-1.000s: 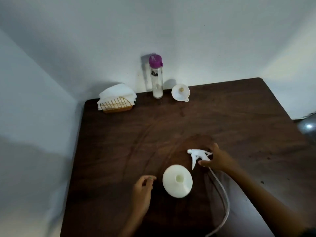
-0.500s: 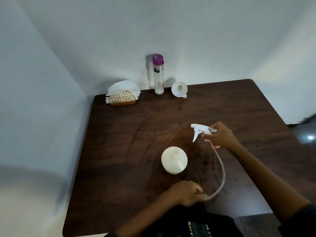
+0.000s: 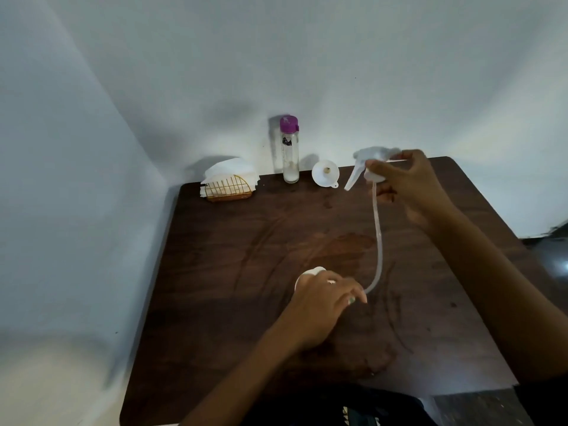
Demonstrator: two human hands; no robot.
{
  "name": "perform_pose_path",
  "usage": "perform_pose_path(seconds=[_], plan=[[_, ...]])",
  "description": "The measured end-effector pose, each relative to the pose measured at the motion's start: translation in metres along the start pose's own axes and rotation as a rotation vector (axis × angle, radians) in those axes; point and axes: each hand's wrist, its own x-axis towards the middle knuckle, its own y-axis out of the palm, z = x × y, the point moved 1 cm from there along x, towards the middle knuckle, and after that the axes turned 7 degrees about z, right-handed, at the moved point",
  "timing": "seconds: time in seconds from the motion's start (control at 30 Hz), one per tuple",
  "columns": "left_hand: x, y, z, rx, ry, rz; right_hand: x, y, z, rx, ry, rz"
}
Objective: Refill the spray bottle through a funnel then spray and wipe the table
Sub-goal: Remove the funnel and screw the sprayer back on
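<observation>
My right hand (image 3: 405, 176) holds the white spray head (image 3: 367, 167) raised above the far side of the dark wooden table (image 3: 233, 256). Its clear dip tube (image 3: 377, 238) curves down toward me. My left hand (image 3: 325, 298) pinches the tube's lower end and covers most of the white spray bottle (image 3: 312, 271), which stands mid-table with only its far rim showing. A white funnel (image 3: 325, 174) lies by the back wall. Beside it stands a clear bottle with a purple cap (image 3: 289, 149).
A gold wire holder of white napkins (image 3: 229, 182) sits at the table's back left corner. Walls close in the back and left sides. Faint curved streaks mark the tabletop. The table's right edge borders a dark floor.
My right hand has lifted the spray head up and away toward the back wall, pulling the tube out straighter. My left hand moved from the near edge up over the bottle, still holding the tube end.
</observation>
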Motion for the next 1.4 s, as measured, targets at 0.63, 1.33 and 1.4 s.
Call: perform_pose_path(seconds=[0.63, 1.33, 1.4], plan=[[0.009, -0.002, 0.056, -0.614, -0.145, -0.177, 0.011, 0.017, 0.000, 0.304, -0.077, -0.295], [0.002, 0.018, 0.075, -0.635, -0.320, -0.187, -0.040, 0.051, -0.065, -0.282, -0.207, 0.164], [0.002, 0.020, 0.077, -0.636, -0.342, -0.215, -0.044, 0.055, -0.071, -0.297, -0.219, 0.219]])
